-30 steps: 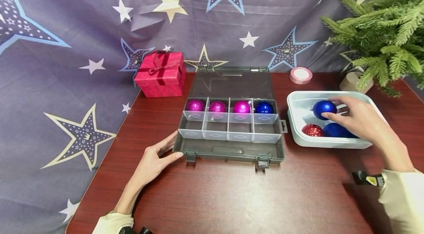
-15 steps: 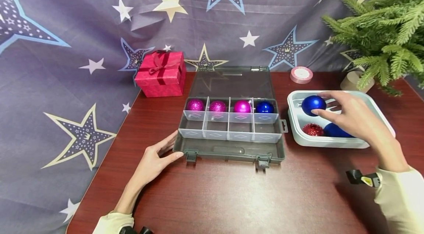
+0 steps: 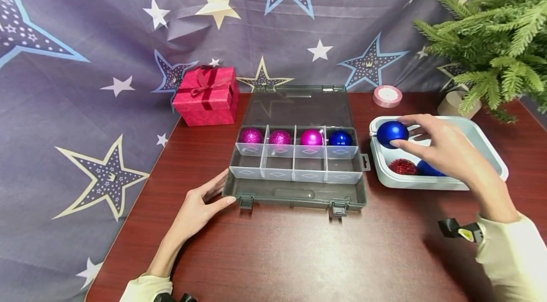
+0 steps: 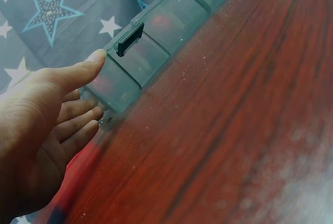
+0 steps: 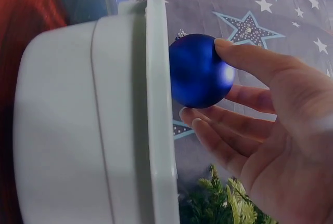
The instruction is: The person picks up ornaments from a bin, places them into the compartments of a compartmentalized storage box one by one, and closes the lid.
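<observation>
Between thumb and fingers, my right hand (image 3: 444, 147) pinches a matte blue Christmas ball (image 3: 392, 134) above the left side of the pale plastic tub (image 3: 431, 183). In the right wrist view, the ball (image 5: 200, 72) appears just over the tub's rim (image 5: 161, 104). A red glittery ball (image 3: 403, 167) and a blue ball (image 3: 429, 168), partly hidden by the hand, lie in the tub. My left hand (image 3: 198, 209) touches the left front corner of the grey divided box (image 3: 295, 201), thumb at its front edge. In its back row sit several balls: pink ones (image 3: 312, 138) and a shiny blue one (image 3: 340, 139).
The box's see-through lid (image 3: 299, 107) lies folded back. A red gift box (image 3: 207, 95) stands at the back left. Behind the tub are a pink ribbon roll (image 3: 387, 96) and a small artificial fir tree (image 3: 495, 41). A star-printed cloth (image 3: 128, 31) hangs behind the table.
My right hand has carried the blue ball leftward and slightly up, from the middle of the tub to its left rim. The left hand stays at the box corner.
</observation>
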Demonstrator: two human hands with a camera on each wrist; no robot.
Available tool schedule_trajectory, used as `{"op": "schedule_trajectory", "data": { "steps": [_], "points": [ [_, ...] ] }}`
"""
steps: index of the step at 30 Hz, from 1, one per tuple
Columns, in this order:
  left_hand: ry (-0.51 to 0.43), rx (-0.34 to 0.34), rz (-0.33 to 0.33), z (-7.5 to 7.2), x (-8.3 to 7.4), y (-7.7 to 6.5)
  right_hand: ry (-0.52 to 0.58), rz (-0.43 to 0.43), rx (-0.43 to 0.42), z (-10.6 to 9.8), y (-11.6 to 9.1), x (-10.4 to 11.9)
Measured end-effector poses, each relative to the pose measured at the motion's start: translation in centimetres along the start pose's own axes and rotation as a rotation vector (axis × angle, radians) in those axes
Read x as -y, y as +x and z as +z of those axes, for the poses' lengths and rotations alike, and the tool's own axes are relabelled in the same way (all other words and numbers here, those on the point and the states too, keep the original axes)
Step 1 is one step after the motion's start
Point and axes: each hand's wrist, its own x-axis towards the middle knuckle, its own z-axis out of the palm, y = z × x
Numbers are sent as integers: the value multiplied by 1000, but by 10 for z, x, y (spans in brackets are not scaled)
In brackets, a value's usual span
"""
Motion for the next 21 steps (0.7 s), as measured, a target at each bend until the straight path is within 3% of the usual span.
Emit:
{"op": "schedule_trajectory", "data": {
  "steps": [21],
  "points": [
    [-2, 5, 3, 0, 0, -1, 75, -195, 27, 33, 13, 27]
  ]
}}
